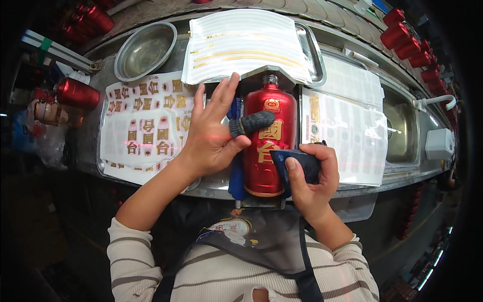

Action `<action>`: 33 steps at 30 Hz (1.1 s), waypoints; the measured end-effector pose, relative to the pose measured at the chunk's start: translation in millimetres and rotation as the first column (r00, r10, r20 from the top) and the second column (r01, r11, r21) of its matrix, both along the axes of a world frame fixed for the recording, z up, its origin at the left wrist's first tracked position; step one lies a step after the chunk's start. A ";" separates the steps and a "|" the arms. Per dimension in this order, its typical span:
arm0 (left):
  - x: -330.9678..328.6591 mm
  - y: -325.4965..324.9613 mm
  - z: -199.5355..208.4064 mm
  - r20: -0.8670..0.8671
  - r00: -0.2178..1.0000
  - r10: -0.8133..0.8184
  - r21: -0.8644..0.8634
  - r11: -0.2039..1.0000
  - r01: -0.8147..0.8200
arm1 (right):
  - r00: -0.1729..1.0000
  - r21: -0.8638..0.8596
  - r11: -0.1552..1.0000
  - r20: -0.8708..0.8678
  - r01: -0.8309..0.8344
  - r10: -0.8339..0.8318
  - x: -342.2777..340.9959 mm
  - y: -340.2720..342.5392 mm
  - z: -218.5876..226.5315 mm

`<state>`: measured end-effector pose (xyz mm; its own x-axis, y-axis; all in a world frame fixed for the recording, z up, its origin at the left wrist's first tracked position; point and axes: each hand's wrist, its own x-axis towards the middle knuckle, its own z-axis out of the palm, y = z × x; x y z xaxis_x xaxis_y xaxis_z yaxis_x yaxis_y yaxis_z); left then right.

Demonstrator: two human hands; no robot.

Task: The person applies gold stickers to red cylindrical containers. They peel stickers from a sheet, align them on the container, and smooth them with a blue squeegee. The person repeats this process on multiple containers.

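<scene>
Head view showed me a gold-lettered red bottle [271,142] lying at the metal bench [216,182], left hand [211,133] spread, grey-sleeved finger [254,124] over it, right hand [316,183] gripping a dark-blue flat piece [305,163].

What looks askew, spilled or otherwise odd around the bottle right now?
No spill stands out. The printed decal sheets left of the red bottle overlap unevenly, so that pile looks untidy. Slightly odd too: the left hand has a dark knitted cover on its index finger alone.
</scene>
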<state>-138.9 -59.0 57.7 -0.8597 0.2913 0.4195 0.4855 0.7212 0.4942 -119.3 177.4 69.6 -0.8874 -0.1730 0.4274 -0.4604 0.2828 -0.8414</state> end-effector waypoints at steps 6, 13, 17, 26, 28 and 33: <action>-13.2 4.1 10.9 -0.032 0.999 -0.036 -0.041 0.999 0.035 | 1.000 -0.007 1.000 0.021 -0.009 0.009 0.2 1.4 -0.5; -27.0 14.7 4.9 0.168 0.985 -0.048 0.279 0.960 -0.001 | 1.000 0.000 1.000 0.025 0.004 -0.004 -0.2 -0.9 0.1; -27.0 12.2 3.9 0.168 0.986 -0.009 0.350 0.935 -0.052 | 0.996 -0.017 1.000 0.090 0.007 -0.006 0.5 -0.8 2.6; 4.4 12.6 -11.7 -0.067 0.984 0.163 0.177 0.973 -0.149 | 0.999 -0.039 0.999 0.051 0.006 -0.004 -8.7 6.0 8.9; 23.0 21.3 -11.6 -0.094 0.978 0.188 0.168 0.971 -0.171 | 0.986 -0.013 1.000 -0.166 0.012 -0.014 -29.7 6.3 18.0; 82.8 39.8 -12.2 0.014 0.989 0.146 0.209 0.967 -0.146 | 0.748 0.483 0.871 -0.547 -0.087 0.377 -71.8 -25.6 50.6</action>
